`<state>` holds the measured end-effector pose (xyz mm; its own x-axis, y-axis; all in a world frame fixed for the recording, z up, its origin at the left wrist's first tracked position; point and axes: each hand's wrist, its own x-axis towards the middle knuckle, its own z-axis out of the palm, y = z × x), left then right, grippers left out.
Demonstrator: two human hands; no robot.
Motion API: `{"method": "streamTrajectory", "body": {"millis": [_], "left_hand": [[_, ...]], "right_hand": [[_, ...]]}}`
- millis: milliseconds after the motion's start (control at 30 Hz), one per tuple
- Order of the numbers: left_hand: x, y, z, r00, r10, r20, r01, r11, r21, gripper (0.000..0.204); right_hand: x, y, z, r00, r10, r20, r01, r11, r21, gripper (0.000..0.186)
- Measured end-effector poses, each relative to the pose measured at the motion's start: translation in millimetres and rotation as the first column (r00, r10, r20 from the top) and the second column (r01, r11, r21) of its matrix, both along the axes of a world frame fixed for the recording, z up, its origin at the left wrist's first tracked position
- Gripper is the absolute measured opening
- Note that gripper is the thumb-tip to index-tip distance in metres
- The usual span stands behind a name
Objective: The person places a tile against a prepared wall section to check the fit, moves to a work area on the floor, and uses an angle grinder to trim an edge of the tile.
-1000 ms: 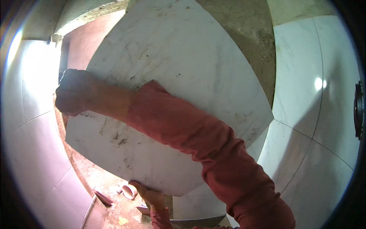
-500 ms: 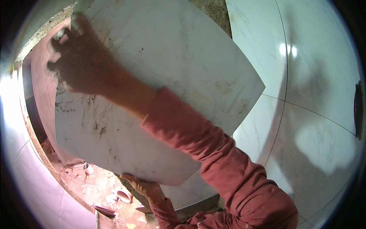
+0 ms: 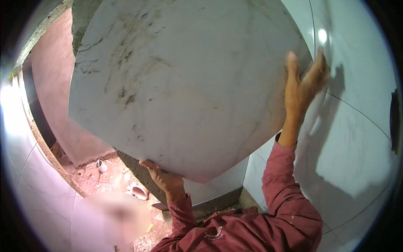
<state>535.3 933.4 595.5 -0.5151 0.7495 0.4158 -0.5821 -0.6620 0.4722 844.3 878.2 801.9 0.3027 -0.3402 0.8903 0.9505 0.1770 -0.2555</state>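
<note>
A large white tile (image 3: pixel 189 92) with grey veining and dark smudges fills the upper middle of my view, corner down, over rough grey wall. My left hand (image 3: pixel 163 180) grips its lower edge, thumb along the rim and some fingers hidden. My right hand (image 3: pixel 304 84) is at the tile’s right edge with thumb and fingers apart, slightly blurred; whether it presses on the tile is unclear.
Glossy white wall tiles (image 3: pixel 352 151) cover the right side, and more tiles (image 3: pixel 29 168) line the left. A pink plastered surface (image 3: pixel 54 96) shows through an opening at upper left. White pipe pieces (image 3: pixel 101 167) and rubble lie on the dusty floor below.
My right hand has swung from the tile’s left side, across its face, to its right edge. The tile sits higher in view. My left hand remains at the lower edge.
</note>
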Motion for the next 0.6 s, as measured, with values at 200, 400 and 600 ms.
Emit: {"method": "streamTrajectory", "body": {"millis": [200,400,600], "left_hand": [[-7.8,-13.2,-8.9,0.973,-0.226,0.048,0.222,0.973,0.065,0.078],[-12.6,-36.2,8.4,0.988,-0.138,-0.074,0.141,0.989,0.044,0.081],[-14.4,-38.0,-1.8,0.99,-0.096,0.106,0.094,0.995,0.023,0.078]], "right_hand": [[-5.2,-4.3,-128.5,0.653,0.628,-0.424,-0.529,0.778,0.338,0.076],[4.0,2.7,-137.1,0.428,0.854,-0.296,-0.711,0.521,0.473,0.065],[-11.0,7.3,-103.5,0.361,0.905,-0.225,-0.824,0.422,0.377,0.076]]}}
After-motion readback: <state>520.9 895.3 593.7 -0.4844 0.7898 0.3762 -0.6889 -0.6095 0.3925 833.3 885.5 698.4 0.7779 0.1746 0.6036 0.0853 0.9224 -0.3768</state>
